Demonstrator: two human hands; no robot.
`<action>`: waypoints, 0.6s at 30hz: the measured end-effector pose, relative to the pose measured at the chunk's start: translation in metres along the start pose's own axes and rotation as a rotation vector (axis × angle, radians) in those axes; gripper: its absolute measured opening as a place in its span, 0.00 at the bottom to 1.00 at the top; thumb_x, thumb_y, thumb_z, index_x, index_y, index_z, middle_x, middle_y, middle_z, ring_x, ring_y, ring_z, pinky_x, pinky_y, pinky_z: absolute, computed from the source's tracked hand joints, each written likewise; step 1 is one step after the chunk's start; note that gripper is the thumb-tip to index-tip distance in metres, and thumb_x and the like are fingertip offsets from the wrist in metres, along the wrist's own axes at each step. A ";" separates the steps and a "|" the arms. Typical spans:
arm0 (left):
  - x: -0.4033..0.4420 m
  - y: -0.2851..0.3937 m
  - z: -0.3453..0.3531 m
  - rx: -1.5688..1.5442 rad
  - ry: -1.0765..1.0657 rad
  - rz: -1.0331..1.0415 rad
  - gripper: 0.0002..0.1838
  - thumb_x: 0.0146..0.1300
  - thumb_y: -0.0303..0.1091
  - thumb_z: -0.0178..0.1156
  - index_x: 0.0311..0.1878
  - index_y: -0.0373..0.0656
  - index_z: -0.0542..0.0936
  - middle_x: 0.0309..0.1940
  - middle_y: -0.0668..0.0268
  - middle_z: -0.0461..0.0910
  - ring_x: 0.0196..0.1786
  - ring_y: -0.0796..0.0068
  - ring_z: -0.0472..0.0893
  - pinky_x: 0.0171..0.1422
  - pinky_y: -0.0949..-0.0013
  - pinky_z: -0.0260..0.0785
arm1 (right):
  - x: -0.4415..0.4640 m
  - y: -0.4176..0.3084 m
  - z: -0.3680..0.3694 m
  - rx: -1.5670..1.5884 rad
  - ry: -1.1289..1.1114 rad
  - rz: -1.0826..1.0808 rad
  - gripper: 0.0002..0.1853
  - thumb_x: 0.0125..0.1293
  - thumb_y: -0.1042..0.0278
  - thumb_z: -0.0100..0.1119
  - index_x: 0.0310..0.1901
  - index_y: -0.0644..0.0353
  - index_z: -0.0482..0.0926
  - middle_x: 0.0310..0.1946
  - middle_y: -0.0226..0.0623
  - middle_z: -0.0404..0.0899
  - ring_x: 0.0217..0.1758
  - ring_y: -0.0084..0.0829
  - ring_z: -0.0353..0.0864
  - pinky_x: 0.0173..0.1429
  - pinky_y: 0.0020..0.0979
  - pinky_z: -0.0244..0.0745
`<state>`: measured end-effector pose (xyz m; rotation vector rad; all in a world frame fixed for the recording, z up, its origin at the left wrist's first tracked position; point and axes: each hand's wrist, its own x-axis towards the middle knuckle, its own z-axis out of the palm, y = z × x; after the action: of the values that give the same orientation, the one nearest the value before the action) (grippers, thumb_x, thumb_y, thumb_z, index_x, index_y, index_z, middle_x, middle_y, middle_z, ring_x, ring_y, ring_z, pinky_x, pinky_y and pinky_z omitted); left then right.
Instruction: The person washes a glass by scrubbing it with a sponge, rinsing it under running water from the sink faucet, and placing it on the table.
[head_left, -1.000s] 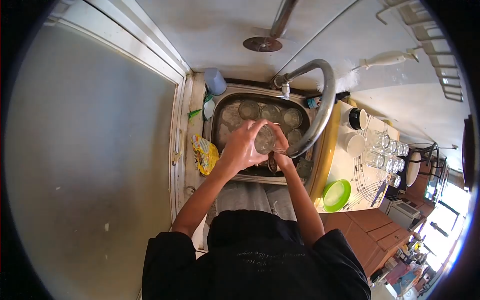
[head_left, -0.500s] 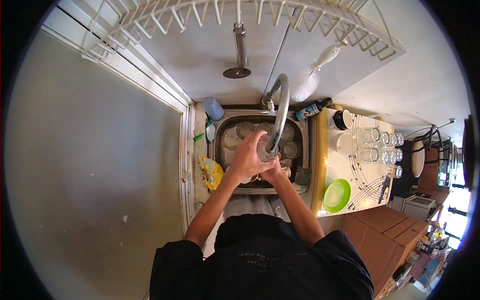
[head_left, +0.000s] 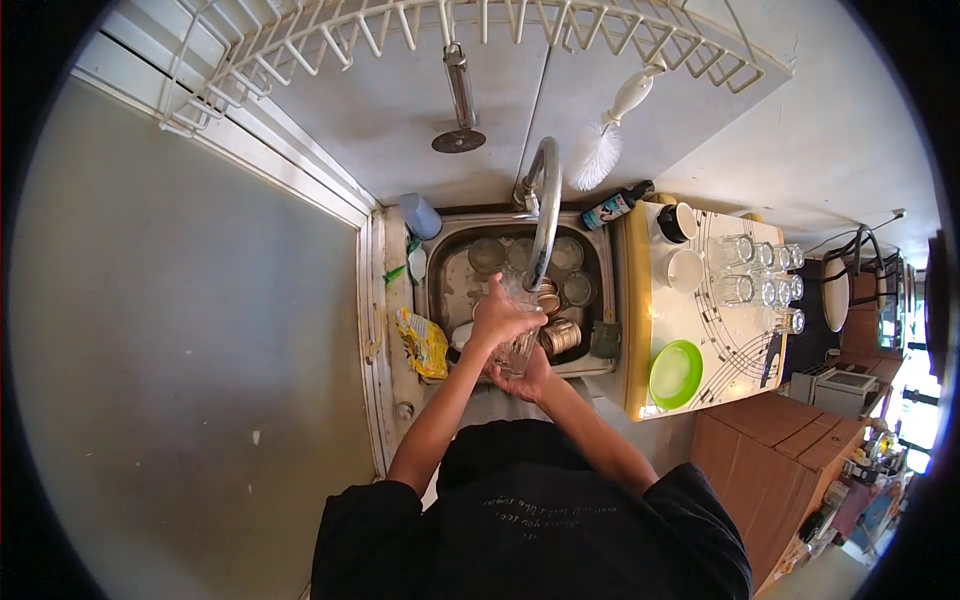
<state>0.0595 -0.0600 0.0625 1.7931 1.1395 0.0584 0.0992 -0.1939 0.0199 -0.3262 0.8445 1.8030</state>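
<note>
1. Your left hand [head_left: 500, 322] grips the glass [head_left: 516, 352] round its side, while your right hand [head_left: 530, 380] cups its near end, some fingers hidden.
2. Half a second ago you held the glass more end-on to view under the tap [head_left: 549, 195]; now it shows side-on and tilted, with its far end near the spout.
3. Your right hand has come closer to your body, so more of the coppery stack [head_left: 562, 337] shows just to its right, in the sink [head_left: 608, 270].
4. Arching just beyond your left hand, the tap is the nearest thing in your way.
5. Past both hands, other glasses [head_left: 568, 253] sit in the sink.
6. To the left of your left hand lies a yellow packet [head_left: 422, 343]; farther beyond is a blue cup [head_left: 419, 215].
7. Well right of your right hand rests a green bowl [head_left: 677, 374].
</note>
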 end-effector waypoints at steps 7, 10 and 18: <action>0.005 -0.009 0.008 -0.147 -0.068 -0.050 0.64 0.35 0.53 0.78 0.71 0.30 0.54 0.46 0.47 0.83 0.54 0.53 0.82 0.60 0.59 0.73 | -0.007 0.002 0.007 0.053 0.071 -0.025 0.37 0.71 0.31 0.35 0.54 0.64 0.71 0.48 0.52 0.75 0.46 0.46 0.78 0.44 0.39 0.81; -0.001 -0.010 0.005 -0.375 -0.045 0.118 0.62 0.37 0.47 0.80 0.72 0.35 0.54 0.46 0.50 0.82 0.52 0.56 0.82 0.60 0.60 0.73 | -0.013 0.001 0.024 -0.276 0.246 -0.288 0.35 0.72 0.32 0.33 0.55 0.60 0.72 0.49 0.47 0.76 0.48 0.43 0.79 0.46 0.43 0.79; -0.016 0.028 -0.032 -0.689 0.031 0.486 0.58 0.39 0.38 0.80 0.75 0.46 0.57 0.56 0.54 0.75 0.57 0.63 0.79 0.63 0.61 0.71 | -0.010 -0.025 0.076 -0.504 -0.021 -0.531 0.30 0.75 0.40 0.29 0.56 0.56 0.73 0.52 0.35 0.79 0.53 0.36 0.79 0.56 0.45 0.76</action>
<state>0.0539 -0.0514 0.1067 1.3929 0.5675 0.6841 0.1382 -0.1451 0.0700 -0.7756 0.2341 1.4833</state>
